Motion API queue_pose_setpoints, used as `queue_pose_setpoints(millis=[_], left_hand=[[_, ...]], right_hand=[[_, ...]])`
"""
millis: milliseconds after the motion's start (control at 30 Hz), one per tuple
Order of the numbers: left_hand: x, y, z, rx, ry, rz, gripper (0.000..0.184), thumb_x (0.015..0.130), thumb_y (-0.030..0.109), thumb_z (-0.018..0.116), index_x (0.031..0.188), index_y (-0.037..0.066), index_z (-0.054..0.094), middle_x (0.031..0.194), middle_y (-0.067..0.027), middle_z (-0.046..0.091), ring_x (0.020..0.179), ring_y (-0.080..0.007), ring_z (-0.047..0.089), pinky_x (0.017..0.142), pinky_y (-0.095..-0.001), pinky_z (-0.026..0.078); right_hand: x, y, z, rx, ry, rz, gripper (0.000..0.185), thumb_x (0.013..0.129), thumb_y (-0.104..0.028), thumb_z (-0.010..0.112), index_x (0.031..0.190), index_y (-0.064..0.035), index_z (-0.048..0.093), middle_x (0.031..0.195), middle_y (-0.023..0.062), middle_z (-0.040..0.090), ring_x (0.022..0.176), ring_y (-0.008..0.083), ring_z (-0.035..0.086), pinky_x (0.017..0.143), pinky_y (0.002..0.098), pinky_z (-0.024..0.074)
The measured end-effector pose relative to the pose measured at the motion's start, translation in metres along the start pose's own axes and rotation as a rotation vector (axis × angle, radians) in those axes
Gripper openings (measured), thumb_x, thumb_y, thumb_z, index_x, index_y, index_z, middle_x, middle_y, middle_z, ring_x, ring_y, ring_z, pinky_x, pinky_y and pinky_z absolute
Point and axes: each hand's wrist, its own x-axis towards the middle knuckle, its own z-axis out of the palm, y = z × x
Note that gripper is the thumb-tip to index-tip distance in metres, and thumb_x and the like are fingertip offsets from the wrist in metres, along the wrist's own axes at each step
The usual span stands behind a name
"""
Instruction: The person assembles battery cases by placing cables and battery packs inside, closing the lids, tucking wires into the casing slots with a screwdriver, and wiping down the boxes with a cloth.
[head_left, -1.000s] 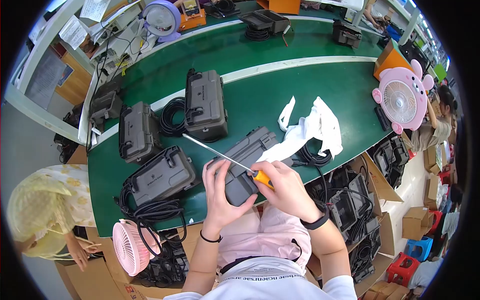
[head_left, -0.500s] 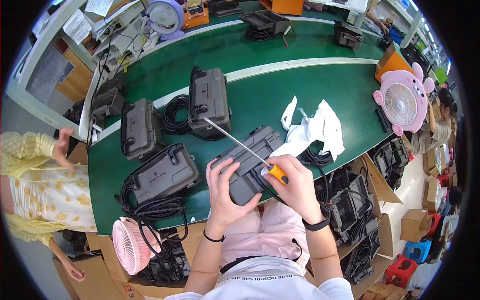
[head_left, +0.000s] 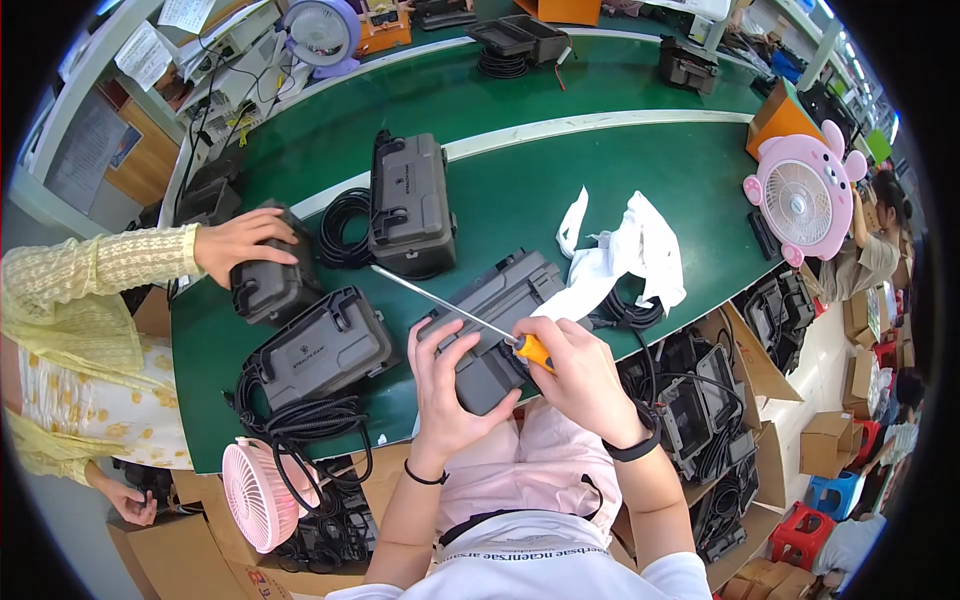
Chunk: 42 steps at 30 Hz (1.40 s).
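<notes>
A dark grey plastic case (head_left: 512, 285) lies at the table's near edge, in front of my body. My left hand (head_left: 440, 385) grips its near end, fingers over the top and thumb along the side. In my right hand (head_left: 590, 375) is a screwdriver (head_left: 534, 352) with a yellow-orange handle, its long shaft slanting up and left across the case. A white cloth (head_left: 635, 250) spreads from beside my right fingers over the table; whether those fingers also hold it, I cannot tell. Black coiled cable (head_left: 635, 310) shows under the cloth.
Left of me are more grey cases, one upright (head_left: 412, 195) and one lying (head_left: 320, 345) with coiled cable (head_left: 310, 425). A co-worker's hand (head_left: 250, 243) rests on another case (head_left: 275, 285). A small pink fan (head_left: 260, 495) and a pink animal-shaped fan (head_left: 800, 200) flank the green table (head_left: 540, 165).
The co-worker's arm has reached in from the left and its hand now lies on a case. My right hand and the screwdriver have shifted slightly left and down; my left hand keeps its grip.
</notes>
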Motion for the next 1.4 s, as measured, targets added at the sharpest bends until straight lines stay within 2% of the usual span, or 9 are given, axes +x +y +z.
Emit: queue_pose_setpoints(millis=[333,500,600,700,800,833,1033,1133,1400], left_hand=[[-0.009,0.006,0.004,0.075,0.036,0.065,0.079,0.057,0.023,0.094,0.122,0.012,0.049,0.130,-0.0178,0.050,0.129,-0.0452,0.039,0.110,-0.0651,0.028],[-0.011,0.008,0.007,0.054,0.073,0.080,0.078,0.056,0.022,0.093,0.120,0.015,0.048,0.132,-0.0157,0.049,0.129,-0.0486,0.039,0.109,-0.0658,0.031],[-0.012,0.015,0.003,0.091,0.021,0.097,0.071,0.059,0.022,0.091,0.121,0.023,0.056,0.135,-0.0151,0.045,0.132,-0.0495,0.035,0.109,-0.0667,0.030],[-0.010,0.027,-0.002,0.213,-0.071,0.031,0.059,0.061,0.021,0.087,0.117,0.031,0.068,0.137,-0.0181,0.041,0.136,-0.0500,0.029,0.112,-0.0667,0.026],[-0.002,0.036,-0.007,0.398,-0.111,0.074,0.054,0.062,0.022,0.085,0.114,0.031,0.071,0.136,-0.0197,0.040,0.135,-0.0505,0.029,0.112,-0.0655,0.028],[0.000,0.037,-0.006,0.409,-0.124,0.058,0.051,0.063,0.023,0.084,0.112,0.031,0.072,0.135,-0.0204,0.040,0.134,-0.0510,0.029,0.111,-0.0641,0.031],[-0.003,0.037,-0.003,0.400,-0.136,0.054,0.051,0.063,0.021,0.082,0.112,0.030,0.072,0.135,-0.0205,0.039,0.134,-0.0520,0.028,0.108,-0.0620,0.035],[0.000,0.041,-0.004,0.421,-0.157,0.033,0.049,0.064,0.020,0.081,0.112,0.029,0.072,0.135,-0.0211,0.038,0.134,-0.0535,0.027,0.108,-0.0620,0.036],[-0.001,0.042,-0.005,0.441,-0.193,0.059,0.048,0.067,0.019,0.079,0.113,0.031,0.072,0.137,-0.0221,0.036,0.134,-0.0568,0.025,0.108,-0.0649,0.035]], right_hand=[[-0.013,-0.036,0.028,-0.602,-0.023,-0.042,0.039,0.073,-0.008,0.066,0.110,-0.0030,0.055,0.107,0.0100,0.062,0.089,0.0203,0.062,0.060,0.0279,0.0550],[-0.009,-0.008,0.002,-0.053,0.044,0.072,0.033,0.078,-0.005,0.067,0.110,-0.0054,0.059,0.075,0.0153,0.062,0.077,0.0346,0.065,0.066,0.0443,0.0546],[-0.017,0.008,-0.002,0.231,0.094,0.142,0.026,0.086,-0.006,0.069,0.110,-0.0047,0.059,0.087,0.0161,0.068,0.083,0.0390,0.067,0.069,0.0428,0.0536],[-0.024,0.006,-0.016,0.315,-0.106,0.175,0.027,0.089,-0.008,0.069,0.113,-0.0024,0.057,0.098,0.0164,0.071,0.089,0.0348,0.070,0.077,0.0364,0.0541],[-0.029,0.021,-0.009,0.432,-0.092,0.002,0.029,0.090,-0.007,0.068,0.115,-0.0008,0.055,0.102,0.0151,0.072,0.086,0.0328,0.071,0.075,0.0349,0.0541],[-0.029,0.019,-0.013,0.500,-0.145,0.055,0.029,0.092,-0.010,0.066,0.118,-0.0034,0.055,0.103,0.0162,0.069,0.091,0.0421,0.067,0.079,0.0422,0.0529],[-0.033,0.013,-0.020,0.584,-0.080,0.350,0.027,0.097,-0.012,0.063,0.120,-0.0012,0.053,0.104,0.0139,0.073,0.083,0.0315,0.073,0.070,0.0347,0.0557],[-0.038,0.022,-0.018,0.450,0.150,0.220,0.027,0.099,-0.013,0.062,0.121,-0.0005,0.052,0.101,0.0139,0.074,0.081,0.0246,0.074,0.068,0.0310,0.0561],[-0.056,0.015,-0.035,0.369,0.137,0.329,0.029,0.096,-0.010,0.064,0.123,-0.0041,0.057,0.091,0.0167,0.069,0.077,0.0311,0.070,0.069,0.0330,0.0534]])
